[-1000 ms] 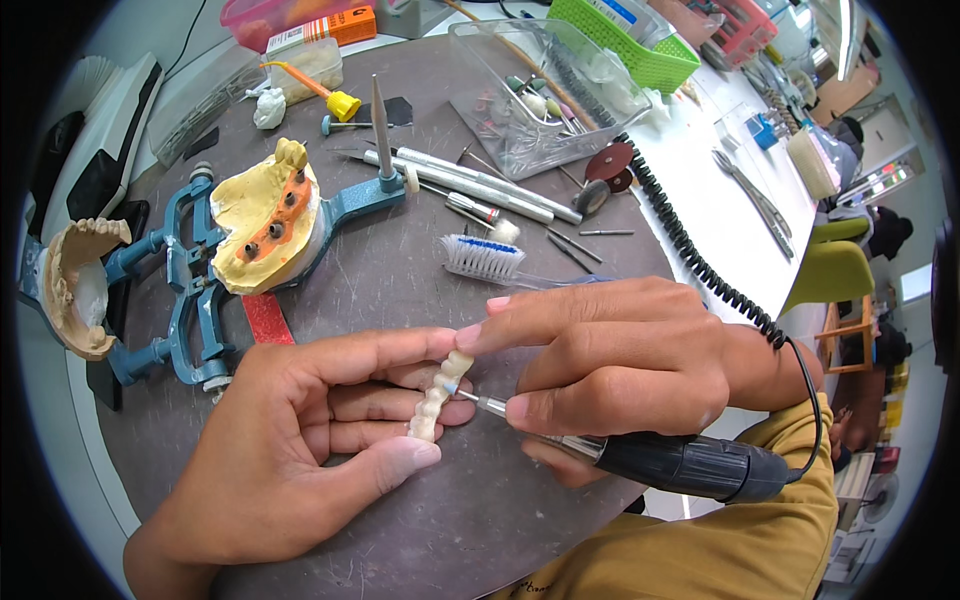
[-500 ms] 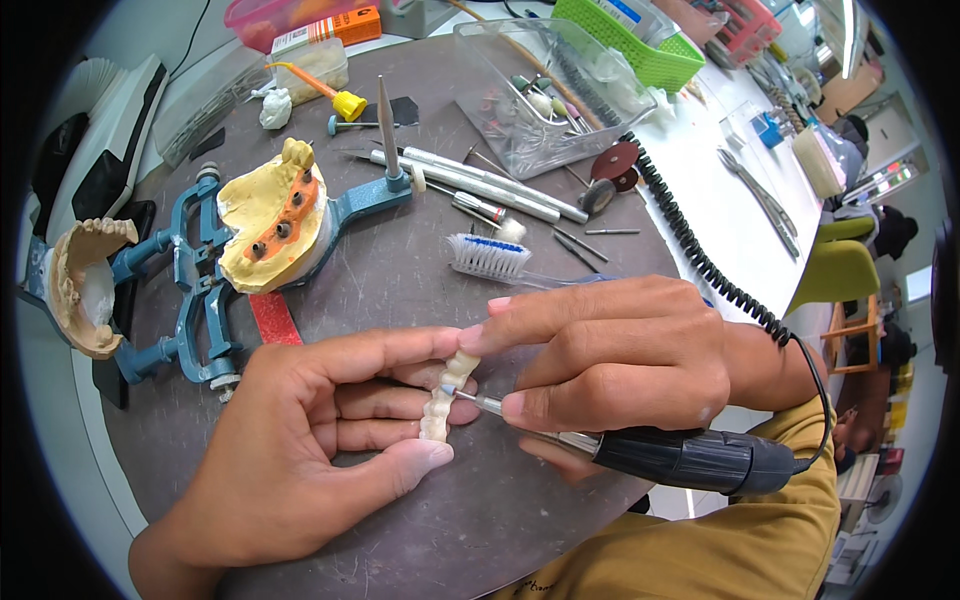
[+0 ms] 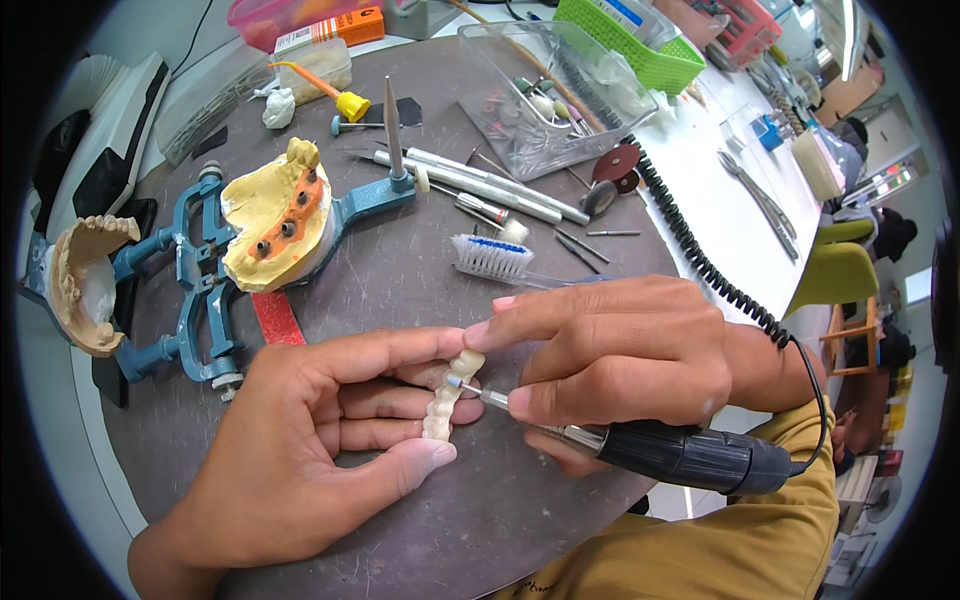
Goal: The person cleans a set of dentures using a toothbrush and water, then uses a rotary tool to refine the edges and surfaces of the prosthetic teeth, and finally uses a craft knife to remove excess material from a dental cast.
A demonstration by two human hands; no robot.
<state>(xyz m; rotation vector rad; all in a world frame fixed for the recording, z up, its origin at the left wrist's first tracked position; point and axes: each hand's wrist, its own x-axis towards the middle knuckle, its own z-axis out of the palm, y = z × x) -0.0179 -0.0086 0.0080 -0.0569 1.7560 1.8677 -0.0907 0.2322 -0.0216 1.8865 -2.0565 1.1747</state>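
My left hand (image 3: 300,450) holds a white strip of dental teeth (image 3: 438,415) between thumb and fingers, with a right fingertip at its top end. My right hand (image 3: 630,360) grips a black-and-steel rotary handpiece (image 3: 685,460), whose small pale-blue tip (image 3: 456,382) touches the strip's side. Its coiled black cord (image 3: 700,250) runs up rightward. Beyond my hands a blue articulator (image 3: 185,330) carries a yellow plaster model (image 3: 250,215) with orange gum and dark posts, and a beige cast (image 3: 75,290). A toothbrush (image 3: 495,258) lies just past my right hand.
Metal hand tools (image 3: 480,190), burs (image 3: 580,250) and dark discs (image 3: 610,165) lie beside a clear box (image 3: 540,60). An orange-tipped yellow nozzle (image 3: 350,105) and plastic containers sit at the back. A green basket (image 3: 660,60) and long tweezers (image 3: 760,200) are right, along with green chairs (image 3: 830,275).
Both hands and the white strip have shifted slightly to the right in view, as has the bench scene. The handpiece tip now sits a little higher on the strip.
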